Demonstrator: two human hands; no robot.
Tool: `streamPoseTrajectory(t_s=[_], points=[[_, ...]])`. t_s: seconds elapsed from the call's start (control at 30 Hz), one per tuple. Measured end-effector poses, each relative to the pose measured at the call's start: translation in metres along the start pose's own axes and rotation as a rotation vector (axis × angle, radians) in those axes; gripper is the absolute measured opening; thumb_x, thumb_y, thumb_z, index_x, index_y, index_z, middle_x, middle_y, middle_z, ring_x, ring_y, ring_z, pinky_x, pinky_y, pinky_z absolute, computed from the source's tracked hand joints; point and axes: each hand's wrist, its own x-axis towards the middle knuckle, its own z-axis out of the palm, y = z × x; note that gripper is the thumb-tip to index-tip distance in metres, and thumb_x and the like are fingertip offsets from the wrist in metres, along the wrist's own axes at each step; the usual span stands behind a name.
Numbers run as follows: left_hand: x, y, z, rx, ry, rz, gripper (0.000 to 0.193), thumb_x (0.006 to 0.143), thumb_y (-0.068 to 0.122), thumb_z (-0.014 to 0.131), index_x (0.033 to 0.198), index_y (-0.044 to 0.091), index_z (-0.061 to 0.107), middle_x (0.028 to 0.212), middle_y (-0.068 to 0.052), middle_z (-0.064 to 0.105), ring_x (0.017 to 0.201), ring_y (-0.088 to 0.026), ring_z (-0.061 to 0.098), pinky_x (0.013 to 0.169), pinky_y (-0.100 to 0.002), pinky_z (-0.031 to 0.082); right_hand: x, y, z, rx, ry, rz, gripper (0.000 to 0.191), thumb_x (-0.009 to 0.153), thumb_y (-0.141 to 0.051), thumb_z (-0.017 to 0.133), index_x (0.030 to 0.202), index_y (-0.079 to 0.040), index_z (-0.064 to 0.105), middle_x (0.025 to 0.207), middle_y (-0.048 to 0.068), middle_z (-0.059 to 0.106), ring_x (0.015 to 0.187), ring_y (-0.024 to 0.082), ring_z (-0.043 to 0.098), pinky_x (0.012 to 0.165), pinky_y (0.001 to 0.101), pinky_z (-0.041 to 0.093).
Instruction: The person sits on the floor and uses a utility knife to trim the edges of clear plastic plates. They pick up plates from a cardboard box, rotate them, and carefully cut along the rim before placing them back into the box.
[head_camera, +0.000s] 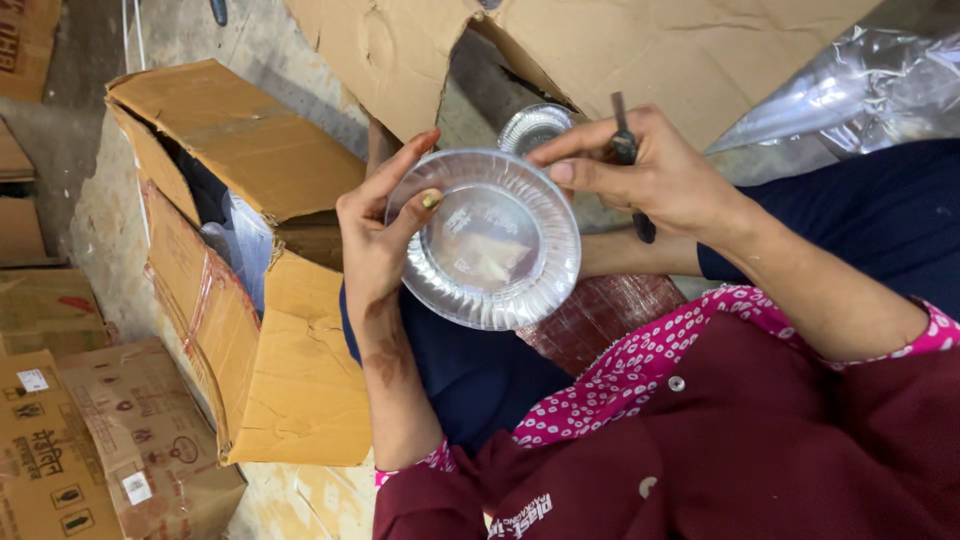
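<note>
The clear plastic bowl (483, 240), round and ribbed around its rim, is held up over the lap, near the middle of the view, with its inside turned toward the camera. It is gripped at its left edge by the left hand (375, 235), whose fingers (405, 165) are curled round the rim from behind while the thumb is pressed against the inner wall. The upper right part of the rim is touched by the right hand (650, 175), with the index finger and thumb brought close together at the edge; a dark, slender tool (627, 160) is clasped in the same hand, its handle seen above the knuckles and its lower end seen below the palm. What kind of tool it is cannot be told.

Just behind the bowl, a second, smaller clear container (533, 127) is seen, partly hidden by the right hand. Beneath the bowl, dark blue cloth covers the lap, and a reddish wrapped bundle (600, 320) lies just under the bowl's lower right edge. An open cardboard box (250, 290) stands to the left on the floor, with plastic wrapping visible inside it. A large flattened cardboard sheet (620, 50) lies beyond the hands, and crumpled clear plastic film (860, 85) is seen at the upper right. More printed cardboard boxes (90, 440) stand at the lower left.
</note>
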Motion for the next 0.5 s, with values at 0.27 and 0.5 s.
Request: streamPoseTrajectory(t_s=[0.27, 0.5], points=[[-0.025, -0.001, 0.009, 0.003, 0.054, -0.054, 0.041, 0.097, -0.001, 0.070, 0.137, -0.003, 0.063, 0.142, -0.015, 0.066, 0.126, -0.016, 0.063, 0.108, -0.028, 0.050, 0.004, 0.011, 0.005, -0.126, -0.125, 0.042, 0.029, 0.096, -0.019, 0.069, 0.122, -0.008, 0.076, 0.094, 0.006, 0.082, 0.087, 0.012, 0.074, 0.084, 0.0284, 0.057], [-0.076, -0.030, 0.026, 0.114, 0.127, -0.129, 0.038, 0.094, -0.002, 0.066, 0.131, -0.004, 0.066, 0.129, -0.013, 0.074, 0.116, -0.014, 0.066, 0.103, -0.027, 0.050, -0.001, 0.032, 0.007, -0.113, -0.353, 0.121, 0.031, 0.094, -0.020, 0.070, 0.121, -0.006, 0.075, 0.106, 0.007, 0.081, 0.093, 0.012, 0.073, 0.088, 0.0291, 0.058]])
